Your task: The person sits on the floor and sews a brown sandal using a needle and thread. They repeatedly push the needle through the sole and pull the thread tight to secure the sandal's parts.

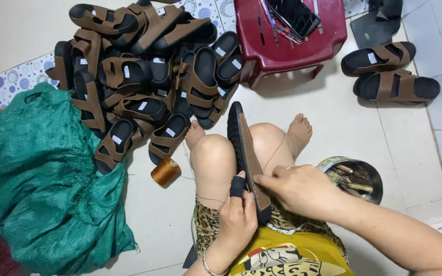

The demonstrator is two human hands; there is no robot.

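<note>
Where the tiled floor [328, 117] fills the head view, the largest item is a crumpled green woven sack [42, 179] at the left edge. Beside it, toward the top, lies a heap of brown-strapped black sandals [144, 76], stacked loosely and touching one another; these appear to be the bulk of the stock, though the view does not show which are finished. A dark red plastic stool [287, 41] stands at top centre with a dark flat device and thin metal tools on its seat. Two further sandals [390, 71] lie side by side at the upper right, well apart from the heap; judged from this separate placing, they may be the completed ones. A round metal tin [364, 179] holding small tools sits just beside the person's right knee. The sandal in hand [244, 148] stands on edge between the bare knees, sole toward the left. The left hand [237, 220], one finger wrapped in a dark guard, is closed around its lower end. The right hand [297, 189] pinches the strap side with fingertips narrowed; what they hold is too small to tell. A spool of orange-brown thread [166, 171] rests on the floor near the left knee.
</note>
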